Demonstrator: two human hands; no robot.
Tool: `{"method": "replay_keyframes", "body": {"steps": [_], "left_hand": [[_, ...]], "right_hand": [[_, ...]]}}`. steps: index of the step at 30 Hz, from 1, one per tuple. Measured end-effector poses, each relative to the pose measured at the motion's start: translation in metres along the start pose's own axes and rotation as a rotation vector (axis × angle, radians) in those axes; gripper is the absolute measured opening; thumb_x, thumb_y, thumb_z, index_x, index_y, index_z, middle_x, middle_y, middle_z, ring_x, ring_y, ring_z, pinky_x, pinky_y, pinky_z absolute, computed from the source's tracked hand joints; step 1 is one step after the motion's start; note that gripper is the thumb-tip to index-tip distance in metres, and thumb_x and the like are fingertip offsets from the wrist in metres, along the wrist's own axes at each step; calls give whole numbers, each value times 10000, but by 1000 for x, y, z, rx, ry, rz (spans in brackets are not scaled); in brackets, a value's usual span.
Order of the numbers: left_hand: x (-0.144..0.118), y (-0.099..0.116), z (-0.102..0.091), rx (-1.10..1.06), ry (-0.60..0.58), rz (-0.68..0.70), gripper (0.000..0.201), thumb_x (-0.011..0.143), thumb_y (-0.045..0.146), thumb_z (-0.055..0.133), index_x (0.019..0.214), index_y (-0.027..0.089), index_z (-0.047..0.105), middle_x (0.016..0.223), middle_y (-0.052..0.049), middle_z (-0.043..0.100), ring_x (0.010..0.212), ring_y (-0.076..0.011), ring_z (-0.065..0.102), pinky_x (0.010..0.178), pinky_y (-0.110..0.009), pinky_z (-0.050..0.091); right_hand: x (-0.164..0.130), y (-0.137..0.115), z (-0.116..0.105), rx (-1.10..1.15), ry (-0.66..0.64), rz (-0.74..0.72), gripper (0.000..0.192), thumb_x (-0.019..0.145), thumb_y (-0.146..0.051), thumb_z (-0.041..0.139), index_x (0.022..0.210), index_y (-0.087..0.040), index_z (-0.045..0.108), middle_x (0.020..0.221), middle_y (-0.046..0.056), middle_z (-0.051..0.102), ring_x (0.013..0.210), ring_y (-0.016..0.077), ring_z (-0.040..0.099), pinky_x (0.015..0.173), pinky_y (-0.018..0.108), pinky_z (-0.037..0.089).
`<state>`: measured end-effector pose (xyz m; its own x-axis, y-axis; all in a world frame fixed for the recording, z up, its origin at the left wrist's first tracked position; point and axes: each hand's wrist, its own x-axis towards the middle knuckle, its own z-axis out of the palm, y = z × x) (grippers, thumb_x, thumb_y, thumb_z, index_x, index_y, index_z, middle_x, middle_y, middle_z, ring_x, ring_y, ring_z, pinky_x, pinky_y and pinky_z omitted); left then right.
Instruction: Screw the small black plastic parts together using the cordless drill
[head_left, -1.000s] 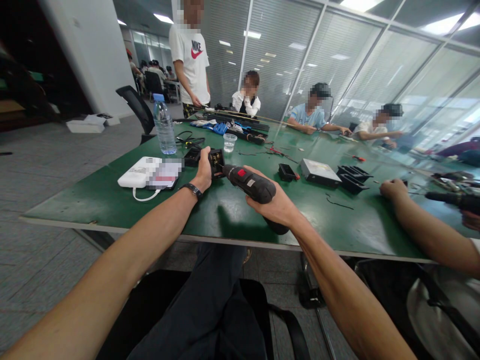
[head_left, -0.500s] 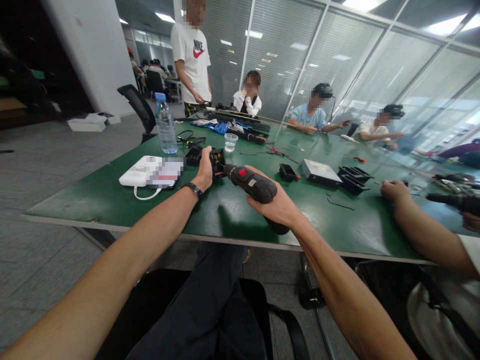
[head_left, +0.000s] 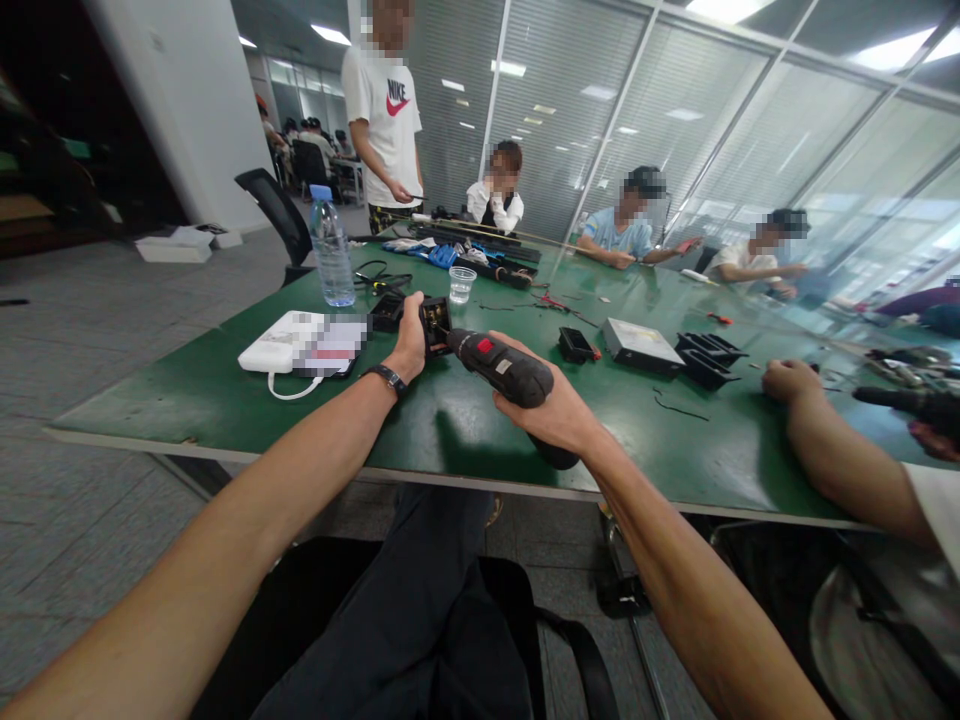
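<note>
Black with a red switch, the electric screwdriver [head_left: 501, 367] sits in my right hand [head_left: 551, 405], fingers wrapped tight around its grip. Its tip meets the small black part [head_left: 433, 325], which my left hand [head_left: 409, 345] clamps upright on the green table [head_left: 187, 400], near a white box [head_left: 281, 343].

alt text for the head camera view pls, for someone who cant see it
The person's right hand grips a black electric screwdriver with a red switch, its tip pressed into a small black plastic box that the left hand steadies on a green table. A white device and a clear water bottle stand to the left; other people sit around the table.
</note>
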<state>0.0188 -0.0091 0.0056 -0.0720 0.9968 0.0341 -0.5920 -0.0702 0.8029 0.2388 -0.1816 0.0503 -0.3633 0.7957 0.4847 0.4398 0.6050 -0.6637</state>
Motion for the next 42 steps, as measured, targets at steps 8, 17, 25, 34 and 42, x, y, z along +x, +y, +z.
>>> {"method": "replay_keyframes", "body": {"steps": [8,17,25,34,42], "left_hand": [[-2,2,2,-20,12,-9,522,1074,694,616,919,206,719,771,-75,771,634,-227,761,588,-299,611],[0,0,0,-30,19,-8,540,1000,744,724,933,209,709,778,-73,770,648,-231,768,602,-297,604],[1,-1,-1,-23,10,-7,574,963,800,736,966,227,702,772,-69,765,677,-258,780,605,-318,611],[-3,2,1,-16,5,-14,516,1017,742,682,969,229,701,783,-73,784,680,-239,789,606,-293,603],[-5,3,2,-10,16,-11,535,993,763,705,917,233,693,767,-77,767,670,-263,782,585,-324,605]], "right_hand": [[0,1,1,-2,14,-3,923,821,-196,787,1728,-216,620,1606,123,779,1415,338,779,1322,535,527],[0,1,1,-4,18,-5,930,821,-188,782,1736,-255,624,1632,103,765,1438,326,767,1325,530,518],[0,0,1,-3,18,-2,931,817,-206,805,1730,-241,628,1637,109,761,1471,337,747,1355,528,486],[0,-2,0,-19,15,10,926,815,-191,787,1726,-236,630,1612,112,776,1403,332,778,1312,523,524],[1,-1,0,5,10,11,918,817,-202,802,1720,-239,635,1652,114,749,1464,332,749,1340,523,498]]}}
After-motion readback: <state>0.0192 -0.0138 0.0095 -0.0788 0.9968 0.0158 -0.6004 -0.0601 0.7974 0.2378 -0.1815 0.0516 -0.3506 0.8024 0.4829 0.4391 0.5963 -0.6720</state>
